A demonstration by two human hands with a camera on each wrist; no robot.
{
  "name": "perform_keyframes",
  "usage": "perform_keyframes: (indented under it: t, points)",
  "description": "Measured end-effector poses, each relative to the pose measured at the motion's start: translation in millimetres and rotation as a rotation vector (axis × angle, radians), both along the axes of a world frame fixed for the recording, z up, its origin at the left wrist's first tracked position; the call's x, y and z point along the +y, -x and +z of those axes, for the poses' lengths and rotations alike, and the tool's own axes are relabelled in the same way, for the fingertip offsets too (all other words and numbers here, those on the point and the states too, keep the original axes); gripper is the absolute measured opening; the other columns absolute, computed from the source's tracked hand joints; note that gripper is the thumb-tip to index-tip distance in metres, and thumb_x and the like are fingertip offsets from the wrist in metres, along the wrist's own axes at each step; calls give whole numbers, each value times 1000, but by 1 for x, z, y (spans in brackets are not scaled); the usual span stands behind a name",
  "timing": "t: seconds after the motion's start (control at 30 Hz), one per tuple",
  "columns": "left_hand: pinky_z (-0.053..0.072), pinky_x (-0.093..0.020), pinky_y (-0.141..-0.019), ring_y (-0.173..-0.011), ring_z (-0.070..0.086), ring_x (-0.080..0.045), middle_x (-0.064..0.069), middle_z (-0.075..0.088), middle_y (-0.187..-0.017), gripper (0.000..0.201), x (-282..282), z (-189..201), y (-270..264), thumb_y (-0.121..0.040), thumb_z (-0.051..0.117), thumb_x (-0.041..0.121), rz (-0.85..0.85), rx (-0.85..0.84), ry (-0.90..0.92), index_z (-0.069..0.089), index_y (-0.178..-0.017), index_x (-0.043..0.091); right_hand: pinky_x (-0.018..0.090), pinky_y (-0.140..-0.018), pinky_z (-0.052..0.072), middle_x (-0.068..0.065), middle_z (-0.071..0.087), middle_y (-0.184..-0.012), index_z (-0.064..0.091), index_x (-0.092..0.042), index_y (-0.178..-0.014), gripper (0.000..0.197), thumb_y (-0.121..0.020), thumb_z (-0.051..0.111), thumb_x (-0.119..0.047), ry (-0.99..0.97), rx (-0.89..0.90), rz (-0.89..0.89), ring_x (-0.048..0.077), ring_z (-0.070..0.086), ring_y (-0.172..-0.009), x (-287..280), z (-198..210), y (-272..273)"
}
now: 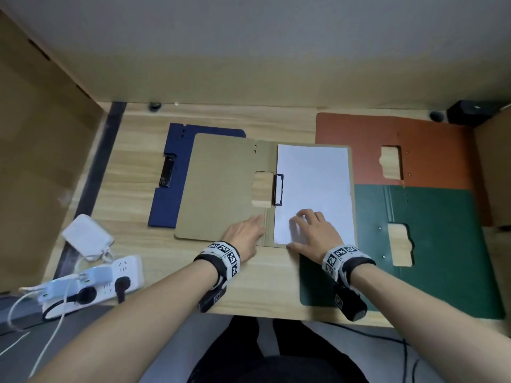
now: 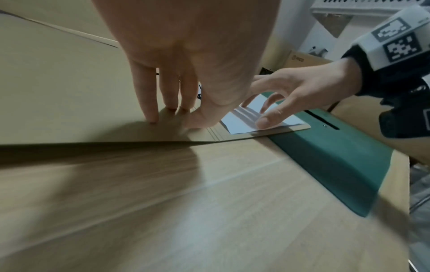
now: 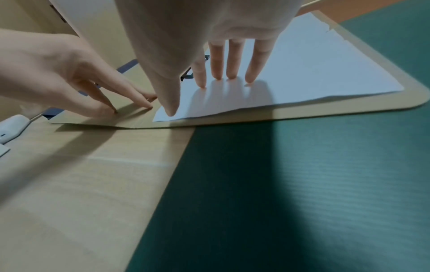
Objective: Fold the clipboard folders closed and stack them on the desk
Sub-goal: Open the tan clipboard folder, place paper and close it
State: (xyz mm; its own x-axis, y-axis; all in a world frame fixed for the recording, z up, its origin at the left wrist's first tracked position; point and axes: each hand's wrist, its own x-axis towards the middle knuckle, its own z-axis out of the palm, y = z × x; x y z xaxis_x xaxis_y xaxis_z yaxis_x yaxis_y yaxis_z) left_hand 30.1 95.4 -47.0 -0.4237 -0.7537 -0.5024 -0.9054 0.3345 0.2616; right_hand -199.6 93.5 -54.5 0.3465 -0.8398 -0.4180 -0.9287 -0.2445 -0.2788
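Fingertips of left hand [image 1: 247, 234] and right hand [image 1: 313, 229] press flat, uncurled, hiding part of tan folder [image 1: 218, 186].

Both my forearms reached forward side by side, bare, each with a marker band and camera strapped at the wrist. My left hand [image 1: 244, 233] lay palm down, fingers [image 2: 149, 103] straight and close together, tips pressing the surface under them, thumb alongside. My right hand [image 1: 313, 230] sat just beside it, palm down, fingers [image 3: 217, 60] extended and slightly spread, tips touching down, thumb angled inward toward the left hand. Neither hand gripped anything. The two hands were close but not touching.
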Motion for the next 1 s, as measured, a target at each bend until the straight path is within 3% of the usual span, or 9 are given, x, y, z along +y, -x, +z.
perform_keyframes:
  t: [0.13, 0.23, 0.33, 0.43, 0.5, 0.63, 0.73, 0.87, 1.0]
  points:
    - [46, -40, -101, -137, 39, -25, 3, 29, -159, 45, -1, 11, -12, -83, 45, 6, 100, 67, 2, 61, -123, 20, 38, -86, 50, -2, 42, -132, 53, -24, -124, 52, -80, 63, -50, 22, -22, -44, 21, 41, -118, -13, 2, -4]
    - [34, -36, -110, -140, 35, -24, 0, 33, -157, 51, -6, 17, -40, -86, 47, 10, 293, 107, 8, 54, -135, 19, 38, -90, 48, 1, 38, -139, 48, -21, -126, 56, -79, 68, -43, 57, -10, -33, 24, 40, -124, -19, 2, -4]
    - [37, -37, -108, -134, 40, -26, -5, 42, -148, 46, -11, 20, -74, -87, 51, 8, 570, 88, 91, 54, -133, 15, 40, -100, 44, 3, 26, -149, 37, -20, -132, 74, -73, 72, -49, 57, 21, -28, 26, 30, -136, -18, 0, -5]
    - [42, -41, -101, -134, 38, -27, -7, 38, -147, 46, -14, 22, -104, -87, 53, 7, 878, 58, 94, 51, -133, 11, 40, -109, 38, 4, 17, -156, 28, -19, -140, 89, -72, 72, -57, 58, 56, -43, 26, 20, -144, -13, -1, -10]
    - [41, -40, -99, -134, 36, -28, -7, 36, -147, 48, -18, 20, -113, -86, 53, 5, 995, 99, 83, 49, -134, 8, 40, -112, 35, 4, 15, -157, 26, -19, -142, 94, -70, 72, -59, 58, 70, -59, 26, 17, -146, -13, -1, -13]
    - [33, -41, -109, -135, 33, -31, -8, 37, -146, 54, -27, 16, -115, -83, 54, 5, 1191, 218, 58, 46, -137, 9, 41, -114, 32, 3, 11, -160, 22, -19, -143, 97, -71, 74, -56, 31, 83, -95, 25, 12, -148, -12, -2, -18]
    - [34, -44, -110, -134, 35, -31, -9, 43, -144, 54, -36, 10, -120, -81, 56, 9, 1365, 325, 49, 52, -134, 10, 40, -115, 30, 2, 8, -161, 19, -19, -145, 100, -70, 77, -53, 14, 95, -146, 23, 9, -149, -12, -5, -22]
    - [38, -42, -108, -127, 46, -31, -8, 58, -132, 51, -43, 11, -132, -77, 59, 12, 1462, 435, 45, 59, -128, 15, 39, -117, 28, 3, 8, -161, 19, -18, -145, 102, -70, 77, -52, 7, 109, -145, 23, 9, -149, -12, -3, -25]
    - [49, -42, -99, -109, 61, -28, -8, 64, -117, 54, -41, 32, -133, -72, 60, 13, 1401, 537, 95, 61, -126, 18, 39, -117, 27, 4, 8, -161, 16, -16, -146, 105, -70, 76, -54, 7, 98, -149, 24, 10, -149, -14, 1, -25]
